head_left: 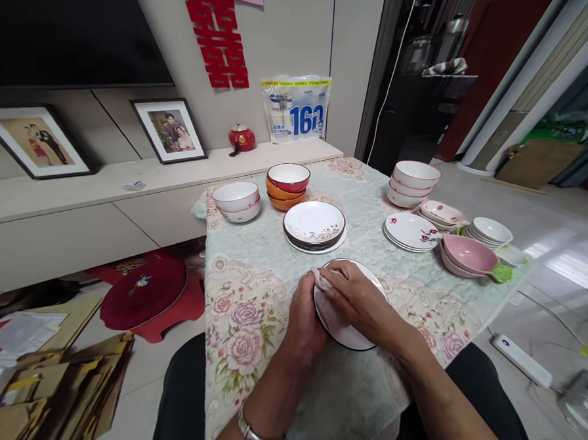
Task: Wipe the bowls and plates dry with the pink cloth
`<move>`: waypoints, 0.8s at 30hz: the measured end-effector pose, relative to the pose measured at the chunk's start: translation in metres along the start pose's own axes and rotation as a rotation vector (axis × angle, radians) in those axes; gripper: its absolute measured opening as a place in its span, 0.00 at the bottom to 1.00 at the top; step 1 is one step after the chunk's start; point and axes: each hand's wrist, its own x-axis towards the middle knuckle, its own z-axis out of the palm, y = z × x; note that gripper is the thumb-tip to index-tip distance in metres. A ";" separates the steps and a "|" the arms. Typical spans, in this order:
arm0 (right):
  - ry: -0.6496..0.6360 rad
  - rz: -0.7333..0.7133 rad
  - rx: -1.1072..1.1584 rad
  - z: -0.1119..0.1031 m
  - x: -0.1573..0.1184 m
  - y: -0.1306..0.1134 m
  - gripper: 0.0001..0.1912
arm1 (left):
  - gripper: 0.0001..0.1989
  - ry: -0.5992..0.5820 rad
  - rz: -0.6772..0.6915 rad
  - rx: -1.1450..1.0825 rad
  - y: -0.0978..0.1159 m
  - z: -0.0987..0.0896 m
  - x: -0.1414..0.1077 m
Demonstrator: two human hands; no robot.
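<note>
One round white plate (346,330), dark-rimmed

Right hand (360,302), fingers (338,292) bent, beside left hand (305,316).

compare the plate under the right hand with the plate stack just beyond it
The plate is single, while the plate stack holds several. The right hand partly covers the plate; the stack's top is uncovered. The plate is nearer the camera than the stack. Both have white surfaces and dark rims.
</note>
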 end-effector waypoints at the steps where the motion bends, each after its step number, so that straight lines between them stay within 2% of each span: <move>1: 0.023 0.013 -0.010 0.001 0.000 0.004 0.18 | 0.13 -0.011 0.000 0.003 0.000 0.000 -0.001; 3: 0.069 0.079 -0.090 0.003 -0.001 0.015 0.18 | 0.15 -0.006 -0.004 0.052 -0.001 0.000 -0.003; 6: 0.082 0.259 -0.259 0.000 -0.004 0.029 0.16 | 0.20 0.055 0.003 0.156 -0.003 0.000 -0.005; 10: -0.030 0.495 -0.437 -0.013 -0.009 0.036 0.13 | 0.28 0.021 -0.036 0.100 -0.001 0.001 -0.005; 13: -0.075 0.563 -0.487 -0.017 -0.010 0.035 0.13 | 0.30 -0.035 -0.067 0.103 0.002 0.002 -0.006; 16: 0.012 0.486 -0.438 -0.010 -0.008 0.030 0.13 | 0.31 -0.074 -0.073 0.152 0.002 0.001 -0.006; 19: 0.101 0.279 -0.290 0.001 -0.004 0.018 0.16 | 0.31 -0.102 -0.045 0.162 0.001 -0.001 -0.006; 22: 0.089 0.048 -0.088 0.006 0.000 0.005 0.17 | 0.25 -0.142 -0.022 0.113 0.000 -0.002 -0.006; 24: 0.069 -0.032 -0.030 0.007 0.001 0.002 0.17 | 0.22 -0.152 -0.017 0.079 0.000 -0.002 -0.006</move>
